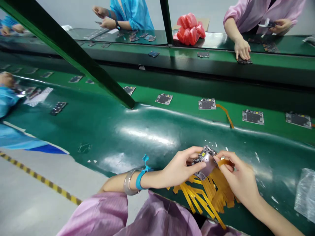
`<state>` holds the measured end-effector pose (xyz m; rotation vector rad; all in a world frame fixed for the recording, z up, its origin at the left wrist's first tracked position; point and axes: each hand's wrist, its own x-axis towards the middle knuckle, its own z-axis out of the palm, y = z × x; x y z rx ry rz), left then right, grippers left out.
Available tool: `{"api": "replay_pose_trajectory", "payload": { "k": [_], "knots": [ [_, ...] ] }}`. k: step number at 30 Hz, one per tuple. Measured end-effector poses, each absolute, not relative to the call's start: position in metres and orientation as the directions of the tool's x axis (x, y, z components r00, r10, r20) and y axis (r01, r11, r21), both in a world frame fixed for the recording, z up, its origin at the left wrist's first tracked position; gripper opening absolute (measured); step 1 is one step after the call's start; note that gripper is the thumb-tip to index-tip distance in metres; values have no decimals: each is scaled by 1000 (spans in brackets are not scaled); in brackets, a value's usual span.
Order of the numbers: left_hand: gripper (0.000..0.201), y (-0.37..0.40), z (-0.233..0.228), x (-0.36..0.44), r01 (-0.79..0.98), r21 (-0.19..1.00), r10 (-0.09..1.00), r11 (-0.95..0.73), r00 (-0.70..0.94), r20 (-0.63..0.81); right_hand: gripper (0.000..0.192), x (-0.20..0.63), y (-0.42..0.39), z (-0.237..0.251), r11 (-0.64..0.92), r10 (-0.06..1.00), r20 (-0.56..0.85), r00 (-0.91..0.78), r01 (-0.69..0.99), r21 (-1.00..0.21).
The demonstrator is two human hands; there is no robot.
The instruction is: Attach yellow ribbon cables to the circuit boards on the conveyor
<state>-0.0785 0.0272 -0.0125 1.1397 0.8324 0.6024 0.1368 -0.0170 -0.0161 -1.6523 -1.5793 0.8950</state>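
My left hand [180,167] grips a small circuit board [205,160] by its left edge, above the near edge of the green work surface. My right hand [237,178] pinches an orange flex strip [222,162] at the board's right side. Under both hands lies a pile of several orange strips [209,195], fanned out toward me. My left wrist wears a silver bangle and a blue band.
A green conveyor belt [187,105] carries several circuit boards [207,104]; one has an orange strip attached. A green diagonal post [73,54] crosses the left. Other people's hands work across the far bench, beside red bags [190,31]. A clear plastic bag [305,193] lies right.
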Motion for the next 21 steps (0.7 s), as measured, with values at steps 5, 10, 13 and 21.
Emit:
{"api": "replay_pose_trajectory", "payload": {
  "k": [5, 10, 13, 21],
  "knots": [
    [35, 47, -7, -75, -34, 828, 684, 559, 584, -438, 26, 139, -26, 2, -82, 996, -86, 4, 352, -932],
    [37, 55, 3, -75, 131, 871, 642, 474, 626, -443, 31, 139, -29, 18, -235, 970, -242, 7, 276, -932],
    [34, 53, 9, -75, 181, 907, 657, 380, 637, -403, 28, 138, -31, 18, -301, 946, -321, -54, 227, -926],
    [29, 46, 15, -78, 250, 940, 687, 232, 642, -340, 31, 134, -36, 15, -464, 863, -486, -138, 163, -871]
  ]
}}
